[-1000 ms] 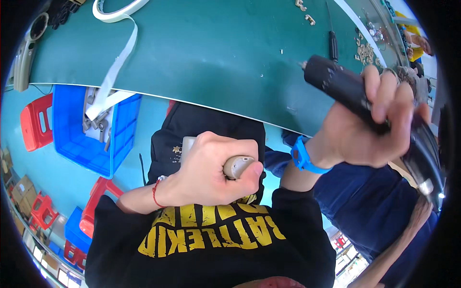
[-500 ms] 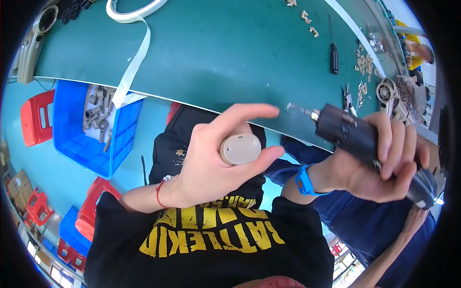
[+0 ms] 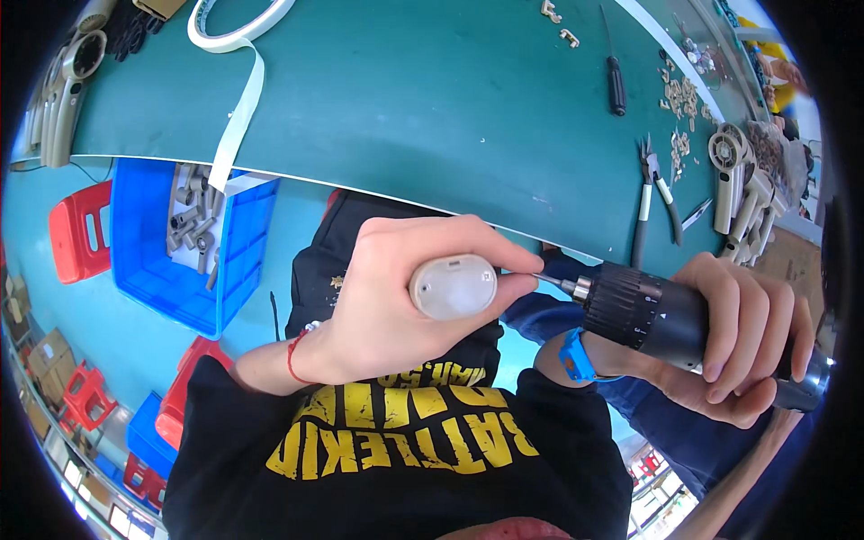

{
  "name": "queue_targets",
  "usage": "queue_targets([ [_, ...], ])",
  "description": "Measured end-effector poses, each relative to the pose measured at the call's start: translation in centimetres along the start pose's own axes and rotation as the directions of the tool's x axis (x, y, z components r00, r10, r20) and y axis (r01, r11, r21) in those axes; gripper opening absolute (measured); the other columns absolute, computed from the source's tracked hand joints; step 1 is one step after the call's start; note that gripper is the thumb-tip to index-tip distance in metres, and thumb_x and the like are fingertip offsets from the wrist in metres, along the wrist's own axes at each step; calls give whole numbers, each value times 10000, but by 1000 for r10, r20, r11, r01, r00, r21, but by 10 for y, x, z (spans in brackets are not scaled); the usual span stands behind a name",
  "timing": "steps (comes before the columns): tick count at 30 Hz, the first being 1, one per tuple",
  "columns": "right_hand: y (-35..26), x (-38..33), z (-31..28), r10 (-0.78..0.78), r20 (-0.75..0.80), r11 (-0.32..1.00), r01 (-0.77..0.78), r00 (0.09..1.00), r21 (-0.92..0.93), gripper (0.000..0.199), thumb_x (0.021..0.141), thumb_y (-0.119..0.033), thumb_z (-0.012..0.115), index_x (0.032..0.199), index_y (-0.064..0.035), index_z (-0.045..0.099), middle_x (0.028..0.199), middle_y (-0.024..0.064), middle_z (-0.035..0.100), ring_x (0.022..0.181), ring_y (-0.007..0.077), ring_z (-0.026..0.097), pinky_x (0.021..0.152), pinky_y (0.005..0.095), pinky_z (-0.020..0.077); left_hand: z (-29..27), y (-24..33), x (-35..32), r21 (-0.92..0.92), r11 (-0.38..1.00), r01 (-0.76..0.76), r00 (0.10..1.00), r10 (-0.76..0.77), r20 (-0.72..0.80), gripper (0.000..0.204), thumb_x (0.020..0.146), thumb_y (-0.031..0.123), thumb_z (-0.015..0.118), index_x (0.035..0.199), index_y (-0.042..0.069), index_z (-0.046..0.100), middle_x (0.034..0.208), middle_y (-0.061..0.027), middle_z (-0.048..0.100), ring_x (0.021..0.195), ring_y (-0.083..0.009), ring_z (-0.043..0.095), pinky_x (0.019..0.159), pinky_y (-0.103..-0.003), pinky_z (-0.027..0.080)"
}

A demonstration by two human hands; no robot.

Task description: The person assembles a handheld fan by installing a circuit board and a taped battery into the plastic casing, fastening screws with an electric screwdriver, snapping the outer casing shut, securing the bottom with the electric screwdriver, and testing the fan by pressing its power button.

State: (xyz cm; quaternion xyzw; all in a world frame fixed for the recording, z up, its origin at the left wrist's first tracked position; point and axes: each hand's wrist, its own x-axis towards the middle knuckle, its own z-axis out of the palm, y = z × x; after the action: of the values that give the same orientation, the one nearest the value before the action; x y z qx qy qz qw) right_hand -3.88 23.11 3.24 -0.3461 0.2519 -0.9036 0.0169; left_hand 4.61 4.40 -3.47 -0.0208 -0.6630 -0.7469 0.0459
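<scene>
In the palm of my left hand [image 3: 382, 301] sits a beige plastic handle [image 3: 453, 288], its oval end turned up toward me; the rest is hidden by the fingers. The thumb and index finger of that hand meet at the tip of a driver bit [image 3: 556, 283]; whether a screw is pinched there is too small to make out. My right hand [image 3: 729, 346] grips a black cordless electric screwdriver [image 3: 643, 308], its bit pointing left toward the left fingertips.
On the green table [image 3: 378, 108] are a tape roll [image 3: 216, 40], screwdriver [image 3: 616, 85], pliers [image 3: 644, 202], small beige parts [image 3: 684, 103] and handheld fans [image 3: 733, 171]. A blue crate [image 3: 166, 261] holds grey-beige parts. Red stools [image 3: 79, 232] stand left; another person's arm [image 3: 751, 459] shows lower right.
The electric screwdriver has come left and levelled, its bit now reaching my left fingertips. My left thumb and index finger, apart before, have closed together. The view has shifted slightly.
</scene>
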Motion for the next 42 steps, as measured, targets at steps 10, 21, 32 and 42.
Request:
queue_targets([
  [10, -12, -6, -6, 41, 9, 999, -41, 999, 0, 249, 734, -106, 771, 934, -111, 622, 720, 36, 646, 553, 144, 663, 615, 294, 599, -4, 7, -5, 144, 989, -40, 995, 27, 93, 416, 696, 53, 878, 1073, 30, 703, 664, -11, 591, 573, -95, 537, 548, -236, 413],
  [21, -30, -11, 4, 83, -54, 985, -74, 995, 159, 213, 728, -102, 805, 879, -114, 656, 703, 37, 662, 553, 161, 671, 590, 292, 611, -3, -13, -11, 413, 896, -163, 972, 74, 224, 122, 792, 164, 627, 799, 58, 565, 641, -75, 562, 523, -274, 566, 487, -352, 438],
  [32, -44, -3, -4, 385, 63, 923, -385, 921, -21, 229, 753, -136, 830, 880, -94, 644, 706, 48, 673, 557, 172, 677, 579, 308, 611, -1, -8, -12, 466, 869, -169, 947, 13, 321, 145, 701, 149, 634, 785, 81, 537, 634, -69, 555, 537, -291, 579, 487, -372, 451],
  [42, -8, -10, -5, 169, 208, 959, -210, 963, 189, 206, 770, -150, 822, 866, -76, 655, 708, 59, 678, 572, 189, 691, 565, 329, 614, 3, -3, -16, 464, 875, -138, 941, -31, 338, 143, 700, 151, 633, 769, 90, 523, 620, -62, 547, 534, -283, 581, 468, -381, 441],
])
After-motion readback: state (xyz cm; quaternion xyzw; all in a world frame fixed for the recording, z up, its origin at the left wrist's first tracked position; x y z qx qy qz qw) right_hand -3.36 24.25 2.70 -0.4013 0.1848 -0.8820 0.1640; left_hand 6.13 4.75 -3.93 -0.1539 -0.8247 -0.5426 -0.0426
